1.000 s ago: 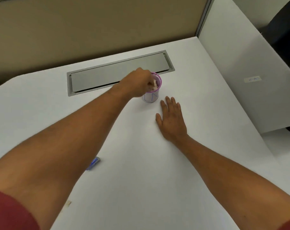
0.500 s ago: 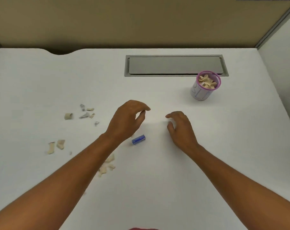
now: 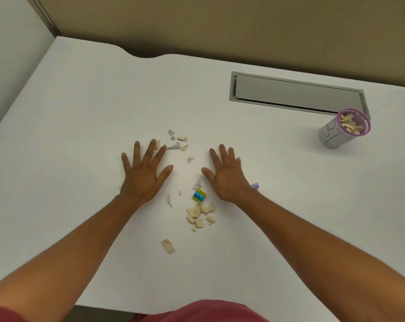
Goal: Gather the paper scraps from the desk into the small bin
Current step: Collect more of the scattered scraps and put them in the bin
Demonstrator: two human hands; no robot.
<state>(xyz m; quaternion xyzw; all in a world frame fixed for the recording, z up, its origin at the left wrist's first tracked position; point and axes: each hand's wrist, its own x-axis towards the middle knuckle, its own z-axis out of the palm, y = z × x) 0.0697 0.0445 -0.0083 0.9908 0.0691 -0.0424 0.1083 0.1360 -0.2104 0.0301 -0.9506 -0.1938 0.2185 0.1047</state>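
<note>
Both grips splayed flat, left hand (image 3: 142, 175), right hand (image 3: 227, 174); torn scraps (image 3: 200, 214) between; cylindrical bin (image 3: 343, 129) apart.

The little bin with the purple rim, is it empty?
No, the small bin already holds a heap of beige paper scraps up near its rim.

Both hands now flat, fingers spread, palms down on the desk (image 3: 80, 117): left hand (image 3: 144, 175) no longer pinched as half a second ago, its fingertips (image 3: 162, 148) now touching scraps (image 3: 177, 145) formerly well to its left; right hand (image 3: 227, 175) uncurled. View swung left: bin (image 3: 343, 129) now far right, well apart from the hands, where a second ago the left hand was at its rim. Blue tube (image 3: 254, 185) now mostly hidden behind the right wrist. Newly in view: blue-yellow wrapper (image 3: 199, 195), more scraps between the forearms.
</note>
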